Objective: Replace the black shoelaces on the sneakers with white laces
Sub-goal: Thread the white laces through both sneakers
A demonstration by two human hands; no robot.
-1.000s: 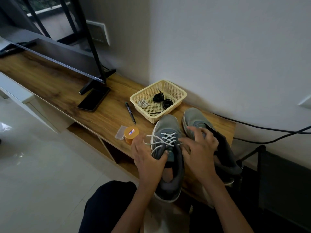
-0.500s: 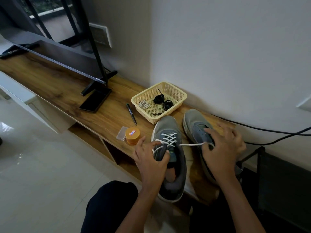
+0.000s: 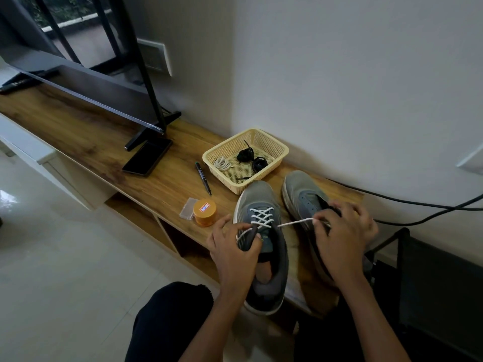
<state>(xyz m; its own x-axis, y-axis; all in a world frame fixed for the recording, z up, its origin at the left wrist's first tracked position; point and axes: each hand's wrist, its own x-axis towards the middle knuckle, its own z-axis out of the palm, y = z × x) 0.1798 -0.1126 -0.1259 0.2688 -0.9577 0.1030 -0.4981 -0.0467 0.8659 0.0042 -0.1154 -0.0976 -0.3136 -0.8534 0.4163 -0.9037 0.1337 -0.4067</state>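
Gripping the grey sneaker with the left hand, curling thumb and fingers round the left eyelet flap beside the tongue. Pinching one end of the white lace between thumb and fingertips of the right hand, with the remaining fingers loosely curled, and holding that strand taut, stretching sideways to the right above the second sneaker. Lying toe-away on the wooden TV bench, heel toward the person, showing several white crossings over the tongue, with the other lace end curving in under the left fingers. Standing just beside it on the right, toe-away likewise, showing bare eyelets. Sitting just beyond both toes, near the wall: a cream mesh basket, holding two bundles of black laces and a coiled spare white lace. Lying left of the basket: a marker pen, an orange tub touching a small clear case, and a phone by the television foot.
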